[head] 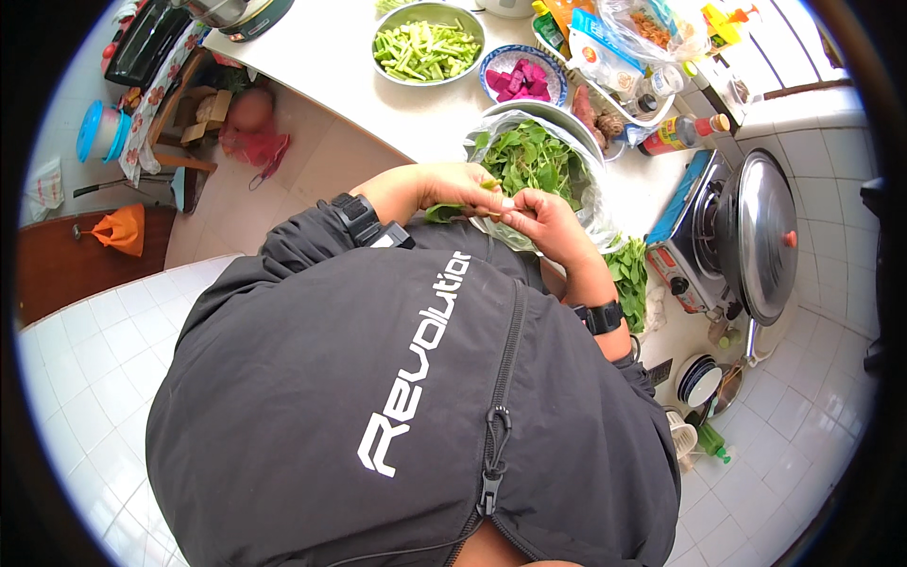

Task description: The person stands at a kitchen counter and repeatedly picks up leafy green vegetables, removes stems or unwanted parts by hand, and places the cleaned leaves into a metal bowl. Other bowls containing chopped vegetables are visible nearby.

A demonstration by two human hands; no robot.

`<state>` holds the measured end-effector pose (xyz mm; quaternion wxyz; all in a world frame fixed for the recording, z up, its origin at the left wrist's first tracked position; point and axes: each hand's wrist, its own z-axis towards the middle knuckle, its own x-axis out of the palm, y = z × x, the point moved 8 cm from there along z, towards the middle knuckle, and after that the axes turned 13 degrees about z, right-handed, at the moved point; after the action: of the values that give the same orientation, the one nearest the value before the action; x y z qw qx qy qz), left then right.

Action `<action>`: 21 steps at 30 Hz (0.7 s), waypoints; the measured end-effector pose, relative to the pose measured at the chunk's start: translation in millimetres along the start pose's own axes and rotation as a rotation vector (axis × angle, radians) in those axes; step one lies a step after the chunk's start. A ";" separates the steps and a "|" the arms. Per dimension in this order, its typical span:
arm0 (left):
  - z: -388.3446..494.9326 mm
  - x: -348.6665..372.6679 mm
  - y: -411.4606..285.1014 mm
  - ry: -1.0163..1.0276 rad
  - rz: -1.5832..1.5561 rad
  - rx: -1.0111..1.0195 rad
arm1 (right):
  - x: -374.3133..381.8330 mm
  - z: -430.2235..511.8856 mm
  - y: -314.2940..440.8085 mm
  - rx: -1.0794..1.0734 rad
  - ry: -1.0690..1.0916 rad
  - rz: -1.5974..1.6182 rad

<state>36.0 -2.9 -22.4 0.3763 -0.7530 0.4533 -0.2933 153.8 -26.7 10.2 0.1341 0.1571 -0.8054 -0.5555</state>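
Note:
My left hand (459, 190) holds a sprig of leafy greens (444, 212), with one leaf hanging below the fingers and a bit of green showing above the thumb. Thumb and forefinger of my right hand (544, 218) pinch the thin stem, and the fingertips of both hands meet there. Just beyond them sits a metal bowl (560, 112) with a clear plastic bag (599, 212) in it, full of loose leafy greens (531, 159). More leafy greens (627, 280) lie on the counter to the right of my right wrist.
A steel bowl of cut green stalks (425, 53) and a blue-rimmed bowl of magenta cubes (523, 79) stand farther back. At right are a portable gas stove (680, 266), a lidded wok (765, 237) and a sauce bottle (680, 135). The counter edge (333, 113) runs along the left.

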 end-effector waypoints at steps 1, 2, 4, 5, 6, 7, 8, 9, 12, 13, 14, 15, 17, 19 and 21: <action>-0.4 -0.2 -1.4 -0.021 -0.004 0.020 | 1.5 3.6 3.9 -0.065 0.018 -0.008; -1.3 -1.0 -1.7 -0.047 -0.006 0.033 | -3.6 6.9 -2.6 -0.018 -0.015 -0.054; -2.4 -3.9 -1.6 -0.068 -0.046 0.057 | -16.1 12.8 -13.4 -0.024 -0.083 0.014; -2.3 -5.3 1.1 -0.079 -0.085 0.042 | -24.3 14.4 -22.5 -0.006 -0.126 0.054; -2.0 -6.2 3.4 -0.089 -0.130 0.037 | -34.5 16.1 -24.8 -0.076 -0.175 0.083; -1.5 -7.5 5.5 -0.096 -0.182 0.030 | -48.7 19.5 -38.4 -0.011 -0.302 0.083; 0.2 -9.7 4.2 -0.090 -0.173 0.044 | -59.6 24.3 -45.1 0.013 -0.368 -0.053; 0.3 -12.6 2.5 -0.132 -0.179 0.079 | -70.9 29.1 -50.9 0.045 -0.438 -0.191; 1.3 -20.0 6.0 -0.236 -0.207 0.037 | -74.6 53.5 -52.9 -0.045 -0.488 -0.552; 0.8 -22.7 7.9 -0.281 -0.205 0.015 | -72.2 60.1 -54.1 -0.047 -0.490 -0.660; 0.8 -24.5 8.3 -0.311 -0.219 0.016 | -68.8 67.1 -56.2 -0.034 -0.456 -0.728; 0.7 -26.8 9.0 -0.341 -0.232 0.018 | -67.3 70.9 -57.4 -0.019 -0.457 -0.748; 2.0 -29.0 11.7 -0.366 -0.258 0.023 | -65.2 74.7 -55.4 0.009 -0.461 -0.791; 2.9 -31.6 13.5 -0.408 -0.305 0.066 | -65.0 69.2 -47.6 -0.062 -0.433 -0.488; 4.6 -38.8 12.2 -0.460 -0.249 0.098 | -60.4 61.4 -47.9 -0.035 -0.348 0.008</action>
<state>17.8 29.8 -39.0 0.4663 -0.8308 0.2449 -0.1801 190.0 34.0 -58.5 -0.0023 0.0530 -0.8074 -0.5876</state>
